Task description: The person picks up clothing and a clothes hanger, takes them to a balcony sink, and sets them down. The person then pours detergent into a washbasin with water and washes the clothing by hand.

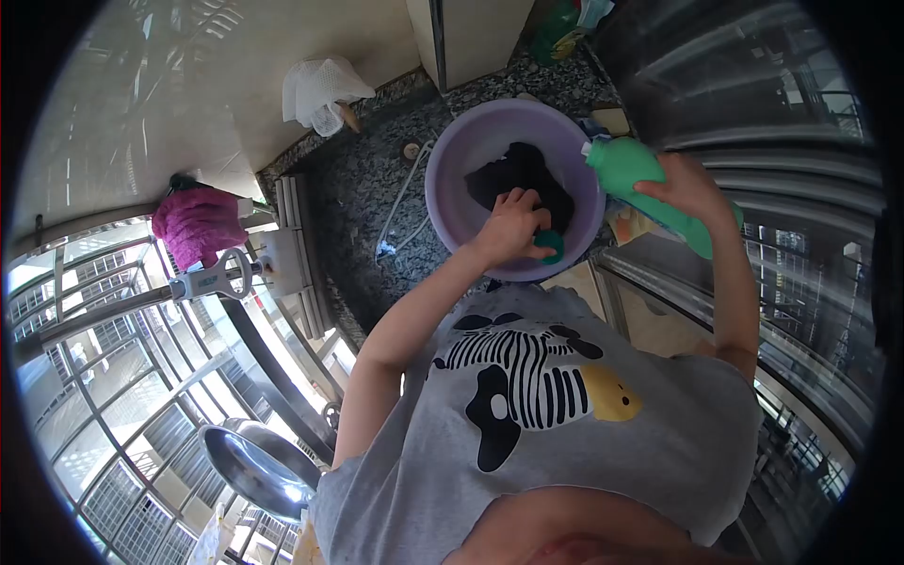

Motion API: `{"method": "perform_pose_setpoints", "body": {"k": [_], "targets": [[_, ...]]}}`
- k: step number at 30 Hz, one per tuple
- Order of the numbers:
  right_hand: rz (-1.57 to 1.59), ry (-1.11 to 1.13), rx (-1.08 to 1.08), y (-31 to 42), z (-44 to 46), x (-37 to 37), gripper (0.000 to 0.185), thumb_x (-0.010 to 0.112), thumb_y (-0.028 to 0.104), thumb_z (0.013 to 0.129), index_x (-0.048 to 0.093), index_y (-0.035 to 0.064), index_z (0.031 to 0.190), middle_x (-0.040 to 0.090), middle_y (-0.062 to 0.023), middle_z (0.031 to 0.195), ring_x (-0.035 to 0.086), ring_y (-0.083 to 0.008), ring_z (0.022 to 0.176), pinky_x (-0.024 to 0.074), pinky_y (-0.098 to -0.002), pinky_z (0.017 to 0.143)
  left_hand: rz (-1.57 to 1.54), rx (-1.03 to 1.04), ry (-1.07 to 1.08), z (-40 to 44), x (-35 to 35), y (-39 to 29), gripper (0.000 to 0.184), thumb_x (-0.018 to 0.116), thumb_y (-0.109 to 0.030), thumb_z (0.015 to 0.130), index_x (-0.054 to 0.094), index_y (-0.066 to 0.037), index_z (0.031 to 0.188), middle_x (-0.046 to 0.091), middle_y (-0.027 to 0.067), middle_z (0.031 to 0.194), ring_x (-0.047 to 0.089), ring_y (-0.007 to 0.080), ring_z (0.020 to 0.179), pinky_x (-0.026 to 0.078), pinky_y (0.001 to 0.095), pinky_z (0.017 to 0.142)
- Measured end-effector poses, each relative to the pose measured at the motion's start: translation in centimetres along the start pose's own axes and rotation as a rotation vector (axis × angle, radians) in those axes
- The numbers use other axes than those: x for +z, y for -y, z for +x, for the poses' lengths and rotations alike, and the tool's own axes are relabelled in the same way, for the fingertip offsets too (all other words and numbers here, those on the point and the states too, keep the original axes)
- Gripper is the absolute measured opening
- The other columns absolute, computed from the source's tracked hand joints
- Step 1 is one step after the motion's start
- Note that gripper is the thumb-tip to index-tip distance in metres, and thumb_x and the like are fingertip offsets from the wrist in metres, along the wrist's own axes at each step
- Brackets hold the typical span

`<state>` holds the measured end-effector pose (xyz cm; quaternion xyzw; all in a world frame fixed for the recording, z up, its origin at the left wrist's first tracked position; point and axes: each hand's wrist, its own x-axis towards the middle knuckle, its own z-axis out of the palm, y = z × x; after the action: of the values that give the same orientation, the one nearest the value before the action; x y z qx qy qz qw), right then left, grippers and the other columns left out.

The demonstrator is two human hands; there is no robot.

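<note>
Now left fingers hold teal cap, right fingers grip green bottle.

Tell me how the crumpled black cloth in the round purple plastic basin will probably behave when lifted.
The crumpled black cloth is likely floppy, since it lies in an irregular heap. Lifted by one end, it might drag along the round purple plastic basin, being bunched inside.

Speckled stone surface beside a pale wall

Far left, a white mesh bag hangs against it; left, a pink cloth; near left, a shiny round metal vessel by a barred window; far right, a green object, perhaps a bottle, too dim to tell.
</note>
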<state>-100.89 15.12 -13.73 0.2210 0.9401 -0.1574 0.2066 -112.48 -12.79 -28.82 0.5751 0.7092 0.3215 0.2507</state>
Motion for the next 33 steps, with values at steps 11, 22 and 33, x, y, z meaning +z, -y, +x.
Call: {"method": "perform_pose_setpoints", "body": {"k": [11,22,33], "targets": [[-0.025,0.083,0.074,1.3,-0.3,-1.0,0.045,0.076,0.034,0.076,0.067,-0.0045,0.097,0.068,-0.0245,0.087,0.068,-0.0372,0.084,0.0506,-0.0429,0.076,-0.012,-0.056,0.009,-0.8,2.2,1.2,0.040,0.084,-0.039,0.066,0.071,-0.012,0.092,0.056,0.0098,0.112,0.052,0.0292,0.111,0.043,0.0459,0.093],[-0.014,0.102,0.074,1.3,-0.2,-0.9,0.044,0.076,0.036,0.078,0.068,-0.0037,0.094,0.067,-0.0186,0.075,0.069,-0.0305,0.072,0.0507,-0.0403,0.069,-0.078,-0.082,-0.002,-1.0,2.7,1.9,0.042,0.084,-0.038,0.067,0.069,-0.011,0.096,0.059,0.0070,0.110,0.058,0.0277,0.109,0.041,0.0462,0.097],[-0.021,0.095,0.049,1.8,-0.4,-1.3,0.039,0.077,0.033,0.079,0.067,-0.0037,0.090,0.067,-0.0161,0.069,0.069,-0.0280,0.067,0.0507,-0.0386,0.066,-0.148,-0.102,-0.024,-0.9,1.9,1.2,0.044,0.083,-0.036,0.069,0.065,-0.008,0.098,0.059,0.0091,0.108,0.062,0.0291,0.105,0.040,0.0481,0.101]]}}
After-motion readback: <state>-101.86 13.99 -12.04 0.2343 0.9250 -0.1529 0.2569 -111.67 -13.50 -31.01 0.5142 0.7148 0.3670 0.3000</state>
